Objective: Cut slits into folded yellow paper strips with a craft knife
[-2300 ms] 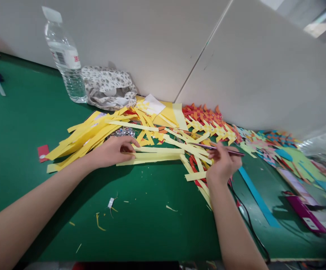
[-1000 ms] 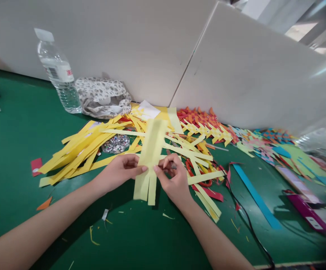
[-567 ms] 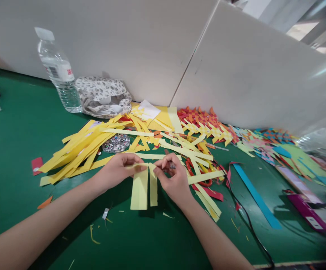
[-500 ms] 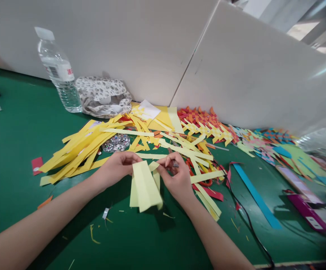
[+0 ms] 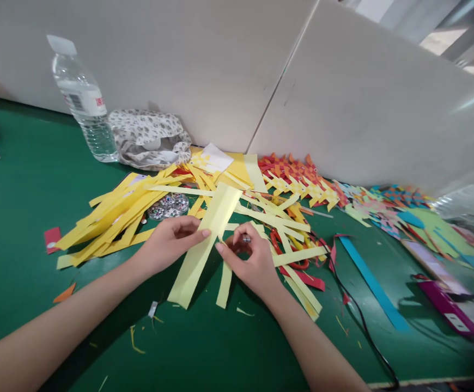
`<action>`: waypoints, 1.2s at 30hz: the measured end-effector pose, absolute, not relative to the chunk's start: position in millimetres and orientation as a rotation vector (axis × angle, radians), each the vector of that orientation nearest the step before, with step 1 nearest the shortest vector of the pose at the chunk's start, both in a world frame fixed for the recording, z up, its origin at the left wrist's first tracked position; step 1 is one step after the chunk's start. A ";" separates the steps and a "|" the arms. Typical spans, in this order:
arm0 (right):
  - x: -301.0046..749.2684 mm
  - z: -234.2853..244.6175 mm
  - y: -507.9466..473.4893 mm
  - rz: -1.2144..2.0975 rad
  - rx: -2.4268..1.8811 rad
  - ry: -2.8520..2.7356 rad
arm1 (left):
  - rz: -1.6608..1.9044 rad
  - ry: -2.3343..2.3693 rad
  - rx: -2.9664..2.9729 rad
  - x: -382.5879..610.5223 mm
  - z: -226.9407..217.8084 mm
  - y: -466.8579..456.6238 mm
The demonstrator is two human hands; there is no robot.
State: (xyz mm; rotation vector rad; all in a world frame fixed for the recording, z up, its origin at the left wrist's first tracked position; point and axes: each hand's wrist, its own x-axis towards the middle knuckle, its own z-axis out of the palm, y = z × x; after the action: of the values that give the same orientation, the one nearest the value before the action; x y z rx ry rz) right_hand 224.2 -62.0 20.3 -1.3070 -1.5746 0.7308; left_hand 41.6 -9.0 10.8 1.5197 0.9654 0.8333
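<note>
My left hand [image 5: 167, 245] pinches a long pale yellow paper strip [image 5: 202, 247] that runs from the green table's near part up over the pile. My right hand [image 5: 250, 264] is closed beside it, its fingertips on a narrower pale yellow strip [image 5: 224, 280], with a thin pen-like tool [image 5: 245, 238] tucked in its fingers. Both hands lie over a heap of yellow paper strips [image 5: 122, 212]. A small cluster of googly eyes [image 5: 168, 206] sits just beyond my left hand.
A water bottle [image 5: 82, 103] and a patterned cloth pouch [image 5: 149, 139] stand by the white wall. Woven paper fish, orange-yellow [image 5: 302, 177] and blue-pink [image 5: 378, 209], line the wall. Red scissors [image 5: 290, 256], a blue strip [image 5: 370, 283] and a black cable [image 5: 359, 321] lie right.
My hands picked pale yellow strips from the pile, held them up, folded them down, and now the wide strip lies slanted while a narrow one has parted toward my right hand.
</note>
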 end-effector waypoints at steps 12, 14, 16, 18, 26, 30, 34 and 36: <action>220.9 20.8 -60.1 0.712 -1.256 -1.338 | 0.577 0.898 1.303 50.5 13.8 -21.9; 220.6 20.9 -60.4 0.772 -1.262 -1.352 | 0.581 0.925 1.296 50.0 13.2 -21.2; 220.3 20.8 -60.9 0.828 -1.265 -1.366 | 0.604 0.934 1.294 49.2 11.3 -19.8; 220.3 20.2 -61.0 0.869 -1.263 -1.364 | 0.621 0.923 1.300 48.7 9.3 -18.5; 223.9 18.5 -58.1 0.909 -1.256 -1.314 | 0.571 0.911 1.282 49.0 10.3 -17.7; 222.6 20.5 -58.9 0.911 -1.243 -1.320 | 0.567 0.911 1.280 49.5 12.6 -17.9; 224.6 22.5 -58.6 0.886 -1.255 -1.356 | 0.567 0.904 1.253 48.7 14.6 -18.4; 229.1 22.5 -57.4 0.840 -1.255 -1.360 | 0.568 0.903 1.237 47.5 14.7 -18.2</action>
State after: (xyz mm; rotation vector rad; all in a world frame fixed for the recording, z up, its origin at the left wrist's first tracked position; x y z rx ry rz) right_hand 229.1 -57.4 22.5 -1.2549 -1.3597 0.8400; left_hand 47.5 -18.2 14.7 1.2373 0.9031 0.5684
